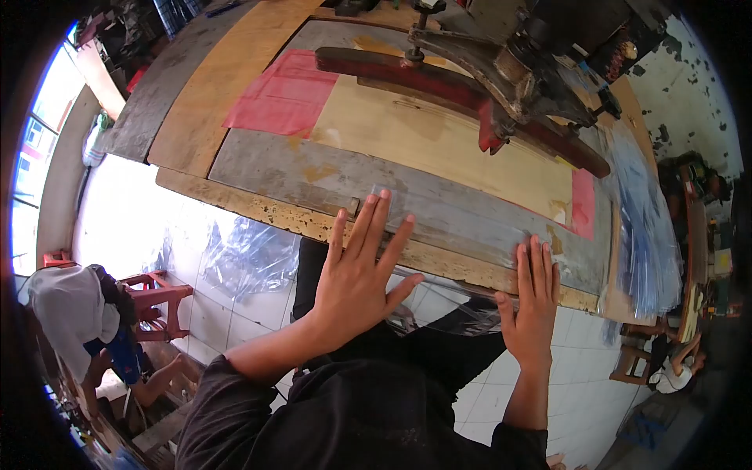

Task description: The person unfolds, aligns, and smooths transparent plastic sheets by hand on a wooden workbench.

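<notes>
My left hand (356, 270) lies flat with fingers spread at the front edge of a grey metal plate (262, 164). Its fingertips touch a thin clear plastic sheet (462, 227), which is hard to make out against the plate. Farther right, my right hand (533, 309) rests on the same edge, fingers stretched out, touching the plastic too. Clear film also hangs below the edge over my lap. Beyond my fingers is a pale yellow panel (439, 141) with pinkish-red patches (282, 94) at its ends. A red metal bar (392, 72) of a press spans it.
The press's dark arm (486, 66) stands over the back. Clear plastic sheets (646, 227) are piled at the right, and more plastic (251, 258) lies on the tiled floor. One person (78, 321) sits at the left near a red stool (160, 305); another (677, 372) is at the far right.
</notes>
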`<state>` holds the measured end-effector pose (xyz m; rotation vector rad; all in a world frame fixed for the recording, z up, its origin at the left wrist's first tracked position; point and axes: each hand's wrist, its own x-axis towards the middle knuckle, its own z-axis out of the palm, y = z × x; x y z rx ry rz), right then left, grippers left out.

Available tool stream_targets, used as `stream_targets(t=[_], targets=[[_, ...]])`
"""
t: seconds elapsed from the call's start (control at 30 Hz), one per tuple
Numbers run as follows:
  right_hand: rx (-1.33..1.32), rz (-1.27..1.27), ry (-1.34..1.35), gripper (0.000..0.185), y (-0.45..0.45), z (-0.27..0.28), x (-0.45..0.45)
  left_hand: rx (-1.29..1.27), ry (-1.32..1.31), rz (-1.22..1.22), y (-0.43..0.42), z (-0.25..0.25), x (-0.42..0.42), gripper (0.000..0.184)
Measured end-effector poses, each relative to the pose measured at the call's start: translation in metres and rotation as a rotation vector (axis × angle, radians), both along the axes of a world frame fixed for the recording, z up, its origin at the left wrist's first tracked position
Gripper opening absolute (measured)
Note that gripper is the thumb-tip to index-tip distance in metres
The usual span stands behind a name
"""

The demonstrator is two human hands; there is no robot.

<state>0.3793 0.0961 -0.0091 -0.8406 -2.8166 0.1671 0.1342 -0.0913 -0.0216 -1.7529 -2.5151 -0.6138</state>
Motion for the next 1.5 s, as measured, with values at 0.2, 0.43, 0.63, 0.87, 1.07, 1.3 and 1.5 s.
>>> stream_targets(t=[0.2,0.43,0.63,0.87,1.07,1.3,1.5], targets=[[0.098,-0.03,-0.108,0.08,0.001,0.001,0.003,0.003,-0.015,0.002,0.001,0.001,0.001,0.079],[-0.025,-0.056,0.149,0.091,0.004,-0.007,0.006,0.006,-0.008,0.002,0.003,-0.003,0.002,0.08],[-0.043,-0.048,0.042,0.083,0.009,0.002,0.01,0.007,-0.005,0.002,0.002,-0.004,0.0,0.081],[-0.354,-0.11,0.289,0.071,0.013,0.011,0.01,0.024,0.009,-0.003,0.001,-0.008,-0.001,0.08],[-0.488,-0.166,0.66,0.066,0.025,-0.003,0.03,0.045,0.02,-0.003,0.001,-0.009,-0.001,0.08],[-0.185,-0.353,0.582,0.052,0.031,-0.017,0.054,0.08,0.028,-0.001,0.002,-0.013,0.001,0.079],[-0.263,-0.385,0.578,0.041,0.027,-0.017,0.048,0.092,0.034,-0.004,0.002,-0.016,0.001,0.079]])
